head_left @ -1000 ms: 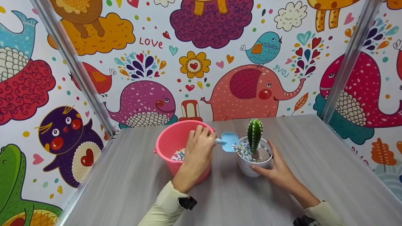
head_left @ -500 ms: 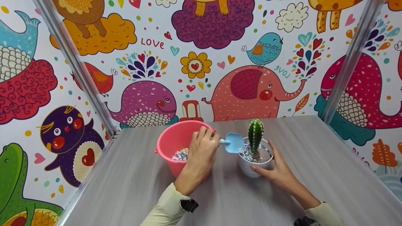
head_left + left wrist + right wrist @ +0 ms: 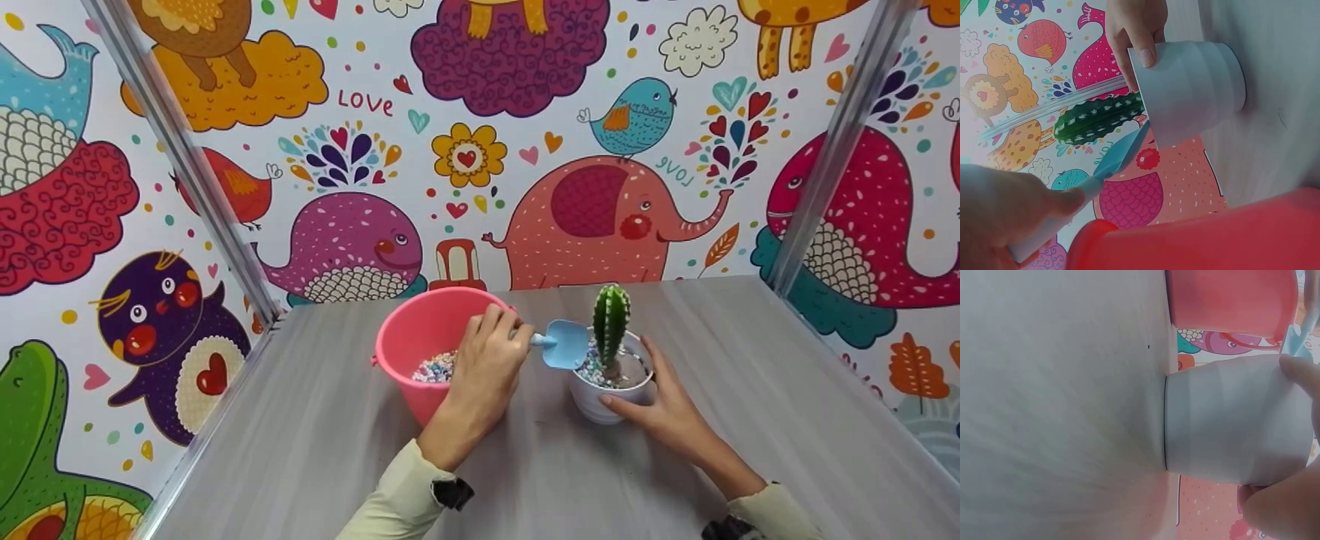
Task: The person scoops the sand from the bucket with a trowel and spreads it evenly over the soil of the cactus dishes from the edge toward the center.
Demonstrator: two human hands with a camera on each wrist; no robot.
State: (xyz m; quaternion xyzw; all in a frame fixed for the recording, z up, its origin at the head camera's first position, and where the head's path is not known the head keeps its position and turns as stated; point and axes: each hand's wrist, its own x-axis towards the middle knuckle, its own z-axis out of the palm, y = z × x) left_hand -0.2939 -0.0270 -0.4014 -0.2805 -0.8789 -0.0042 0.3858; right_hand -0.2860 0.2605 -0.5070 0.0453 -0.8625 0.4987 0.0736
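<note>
Cartoon-printed walls (image 3: 480, 97) filled the upper part of the head view, above a grey table (image 3: 300, 450). Left of centre stood a pink bucket (image 3: 405, 322), as it had a second earlier. Right of centre, the white pot (image 3: 600, 407) stood upright in the same spot. The right hand (image 3: 664, 401) had not shifted either, thumb at the front and fingers round the far side, clamped on the pot. Near the middle, the left hand (image 3: 491, 364) was curled round the shovel's handle and had edged slightly right. A green cactus (image 3: 611, 322) rose from the pot. The blue shovel (image 3: 566, 345) had moved right too, its blade now slanting over the pot's left rim; whether it touched the rim could not be told. Earlier, beads crowded its tip; now the blade looked bare. Small pale beads (image 3: 591, 367) lay left of the cactus, with more in the bucket.
</note>
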